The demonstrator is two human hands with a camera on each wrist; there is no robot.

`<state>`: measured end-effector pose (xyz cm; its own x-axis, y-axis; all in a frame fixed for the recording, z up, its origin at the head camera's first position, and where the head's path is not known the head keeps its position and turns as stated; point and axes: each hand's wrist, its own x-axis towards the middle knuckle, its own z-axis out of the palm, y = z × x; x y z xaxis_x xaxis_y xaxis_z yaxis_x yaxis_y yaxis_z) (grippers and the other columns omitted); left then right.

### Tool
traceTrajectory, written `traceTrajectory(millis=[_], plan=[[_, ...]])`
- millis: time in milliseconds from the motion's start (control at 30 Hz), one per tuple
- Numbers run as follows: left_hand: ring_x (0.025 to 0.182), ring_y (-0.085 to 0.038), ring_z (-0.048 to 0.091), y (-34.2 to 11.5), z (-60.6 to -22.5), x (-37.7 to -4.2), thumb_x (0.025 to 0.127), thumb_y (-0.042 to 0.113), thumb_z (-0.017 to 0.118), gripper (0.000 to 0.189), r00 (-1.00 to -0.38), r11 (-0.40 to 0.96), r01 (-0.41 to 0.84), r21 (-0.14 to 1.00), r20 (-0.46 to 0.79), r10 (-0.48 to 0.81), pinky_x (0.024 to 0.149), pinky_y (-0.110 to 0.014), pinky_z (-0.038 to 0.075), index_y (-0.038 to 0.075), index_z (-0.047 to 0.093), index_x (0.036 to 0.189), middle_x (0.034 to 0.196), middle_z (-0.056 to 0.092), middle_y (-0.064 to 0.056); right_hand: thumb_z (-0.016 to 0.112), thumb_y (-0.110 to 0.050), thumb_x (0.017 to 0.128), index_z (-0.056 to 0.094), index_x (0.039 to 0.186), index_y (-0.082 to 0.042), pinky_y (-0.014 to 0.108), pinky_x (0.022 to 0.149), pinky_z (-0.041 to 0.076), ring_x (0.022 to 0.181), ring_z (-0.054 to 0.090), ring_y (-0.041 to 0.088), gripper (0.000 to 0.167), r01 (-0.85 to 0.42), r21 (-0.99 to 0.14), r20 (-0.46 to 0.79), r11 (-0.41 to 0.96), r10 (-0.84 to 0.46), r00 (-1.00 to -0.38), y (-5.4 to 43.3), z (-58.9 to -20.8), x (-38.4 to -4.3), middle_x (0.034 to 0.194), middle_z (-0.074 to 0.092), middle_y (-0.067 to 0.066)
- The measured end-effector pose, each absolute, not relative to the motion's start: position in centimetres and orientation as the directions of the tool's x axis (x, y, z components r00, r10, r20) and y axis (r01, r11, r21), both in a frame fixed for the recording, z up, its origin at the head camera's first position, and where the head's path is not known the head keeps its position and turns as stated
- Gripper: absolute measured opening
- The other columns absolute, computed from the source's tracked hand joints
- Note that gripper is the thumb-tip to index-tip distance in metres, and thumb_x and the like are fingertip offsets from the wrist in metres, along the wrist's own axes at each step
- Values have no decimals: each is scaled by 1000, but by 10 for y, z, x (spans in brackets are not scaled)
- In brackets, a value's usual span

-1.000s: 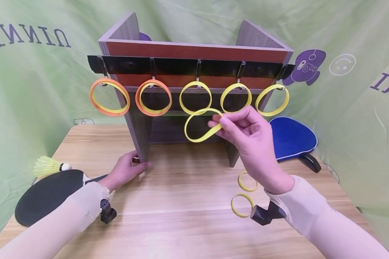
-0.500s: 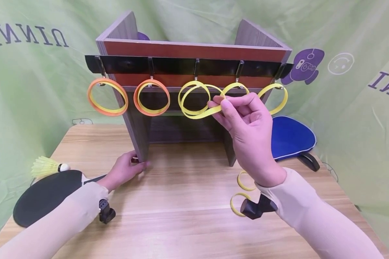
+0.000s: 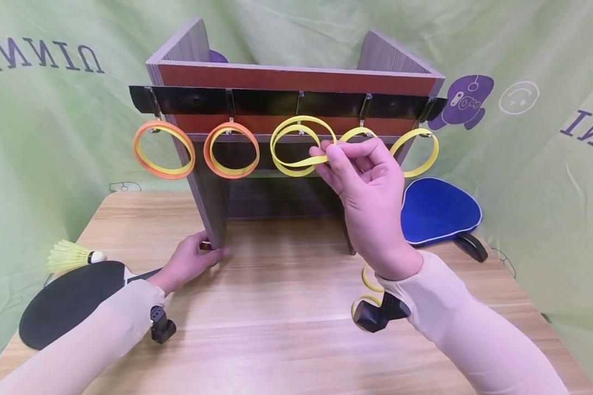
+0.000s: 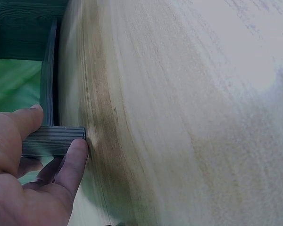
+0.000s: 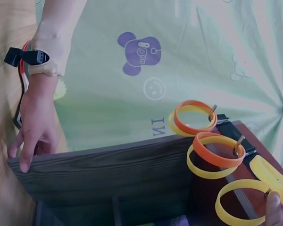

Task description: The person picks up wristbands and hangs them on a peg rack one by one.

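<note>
My right hand (image 3: 373,200) pinches a yellow silicone wristband (image 3: 302,117) between thumb and fingers. It overlaps the middle hook of the black strip (image 3: 267,102), where another yellow band (image 3: 300,174) hangs. In the right wrist view the pinched wristband (image 5: 269,173) is close to the hook's tip. Low on the left, my left hand (image 3: 190,259) grips the bottom front edge of the wooden stand's side panel (image 3: 211,197). The left wrist view shows thumb and fingers on either side of that panel edge (image 4: 54,141).
Orange-and-yellow band pairs hang on the two left hooks, yellow bands (image 3: 436,151) on the two right ones. More yellow bands (image 3: 368,278) lie on the table, partly behind my right wrist. A black paddle (image 3: 74,302), a shuttlecock (image 3: 71,256) and a blue case (image 3: 440,211) lie around.
My right hand has lifted the pinched wristband up and slightly left, from below the hanging bands to the middle hook. My left hand stays on the panel.
</note>
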<state>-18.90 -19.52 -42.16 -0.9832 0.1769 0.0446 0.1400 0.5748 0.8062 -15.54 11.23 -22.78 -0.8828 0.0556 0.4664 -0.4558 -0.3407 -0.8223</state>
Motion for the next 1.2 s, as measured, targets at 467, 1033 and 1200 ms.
traceTrajectory(millis=[467,1033,1200], plan=[[111,-38,68,-196,-422,-189,97,16,73,41,-983,571,149,807,59,173,80,-28,55,-6,63,130,121,70,-26,65,4,100,65,100,-10,36,96,60,97,80,19,14,-418,-861,426,-292,38,-904,111,-238,-159,101,80,1],[111,-39,69,-198,-420,-187,98,15,72,42,-983,576,151,803,61,172,81,-28,55,-8,62,132,123,70,-28,63,6,99,61,103,-6,35,91,61,93,81,16,13,-297,-925,322,-238,-77,-943,118,-250,-162,101,81,1],[113,-40,68,-196,-420,-188,98,15,72,44,-982,572,149,807,54,179,82,-30,55,-8,61,134,125,69,-29,63,4,100,61,102,-8,33,94,60,101,80,17,13,-268,-945,295,-188,-136,-946,130,-255,-158,106,80,-1]])
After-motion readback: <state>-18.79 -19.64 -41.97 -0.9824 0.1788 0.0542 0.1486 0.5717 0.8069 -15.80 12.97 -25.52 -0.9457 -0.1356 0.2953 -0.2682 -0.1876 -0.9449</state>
